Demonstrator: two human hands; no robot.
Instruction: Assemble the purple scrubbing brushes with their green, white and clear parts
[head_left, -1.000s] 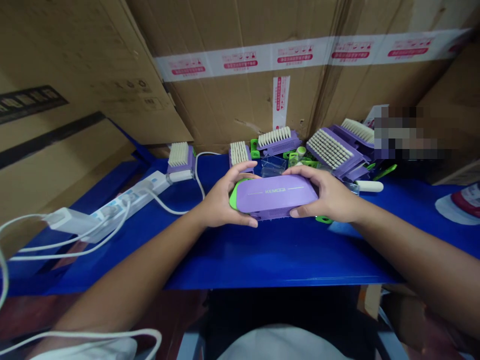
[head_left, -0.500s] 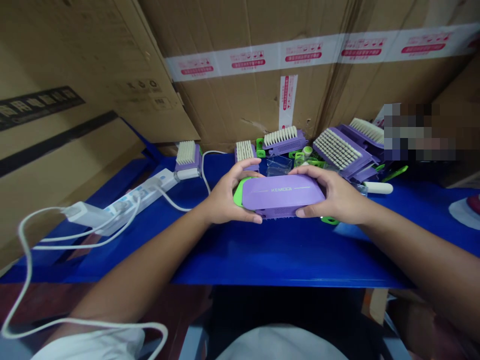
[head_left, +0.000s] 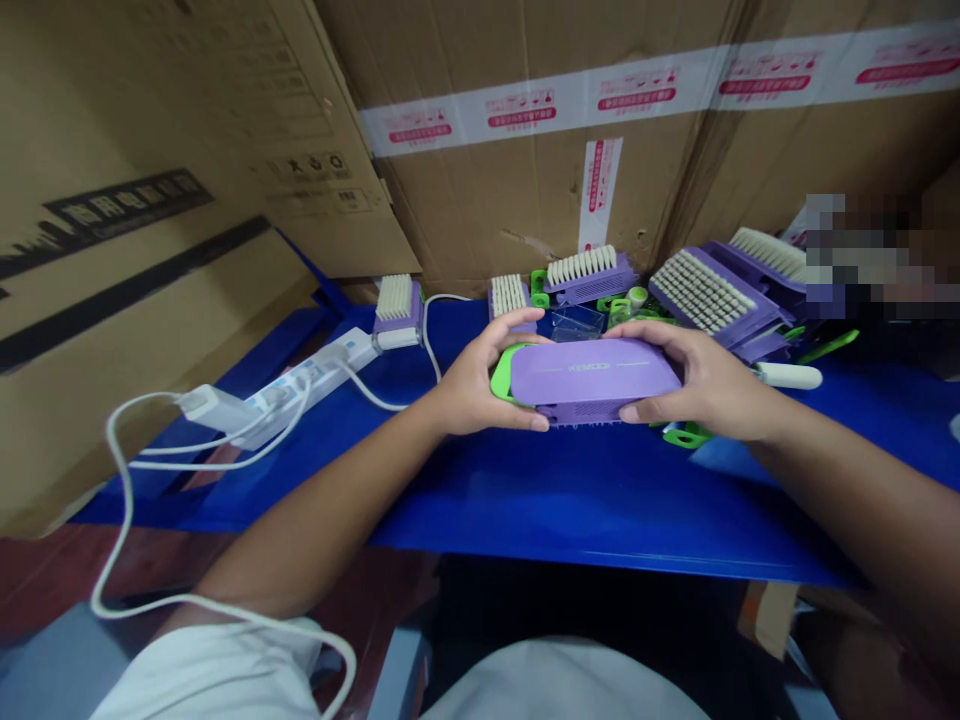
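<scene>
A purple brush head (head_left: pixel 596 374) with pale lettering on top is held level above the blue table, its bristles facing down. My left hand (head_left: pixel 480 385) grips its left end, where a bright green piece (head_left: pixel 504 376) sticks out; thumb and fingers are on opposite long sides. My right hand (head_left: pixel 701 385) clasps the right end in the same way. Behind the hands, a brush head (head_left: pixel 510 296) and another brush head (head_left: pixel 589 275) lie with cream bristles up. Most of the held brush's underside is hidden.
A white power strip (head_left: pixel 300 385) with plugs and a white cable (head_left: pixel 124 510) lies at the left on the blue table (head_left: pixel 525 500). More purple brushes (head_left: pixel 705 290) and green parts (head_left: pixel 637 298) are piled at the back right. Cardboard boxes (head_left: pixel 487 190) wall off the back.
The camera view has turned a little left, so the scene sits farther right. Both hands keep the same hold on the brush head.
</scene>
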